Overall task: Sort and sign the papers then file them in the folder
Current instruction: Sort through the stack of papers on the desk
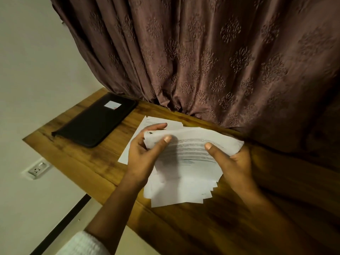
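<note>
Currently left hand point(145, 153) and right hand point(233, 162) both pinch the paper stack point(187, 162); closed folder point(95, 120) lies toward the far-left corner of the desk point(82, 162), nearer left hand.

Head-worn view, down onto desk point(88, 162).

Left hand point(145, 155) and right hand point(233, 162) grip a fanned, curling stack of printed papers point(184, 173). Loose sheets point(150, 120) lie flat beyond the left hand; a closed black folder point(95, 122), white-labelled, lies farther left.
</note>
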